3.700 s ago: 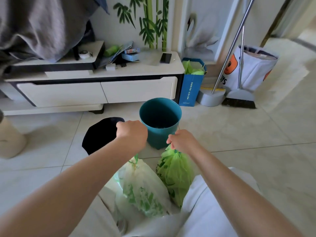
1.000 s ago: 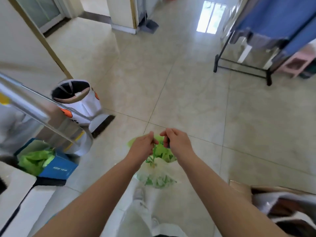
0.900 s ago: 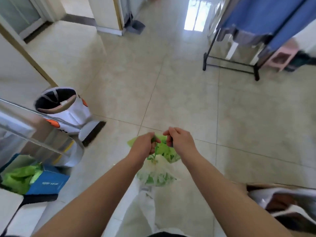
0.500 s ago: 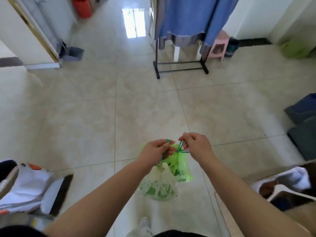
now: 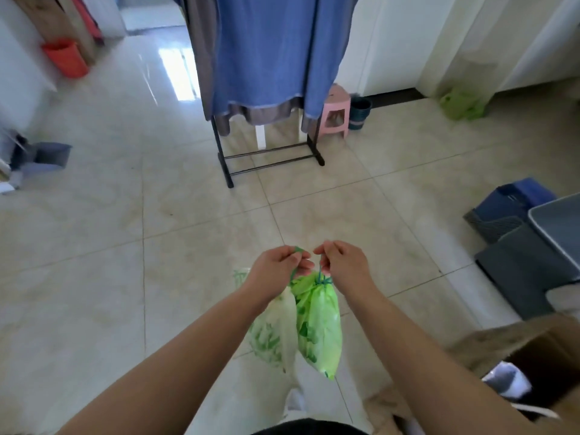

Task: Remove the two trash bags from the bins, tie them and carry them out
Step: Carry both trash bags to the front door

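Note:
Two tied trash bags hang in front of me above the tiled floor. My left hand (image 5: 277, 264) is closed on the drawstring of the pale, whitish-green trash bag (image 5: 273, 334). Close beside it, my right hand (image 5: 340, 262) pinches the green drawstring of the bright green trash bag (image 5: 320, 324). The two bags touch each other side by side. Both hands sit at about the same height, nearly meeting.
A black clothes rack (image 5: 270, 161) with a blue cloth (image 5: 270, 51) stands straight ahead. A pink stool (image 5: 335, 113) is behind it. Dark storage boxes (image 5: 518, 233) and a cardboard box (image 5: 533, 362) sit at the right. A red bucket (image 5: 64, 59) and a dustpan (image 5: 47, 155) are at the left.
The view has swung from the TV stand and bins round to the open floor. The clothes rack is now nearer and central. Both hands still hold the bags, slightly more apart.

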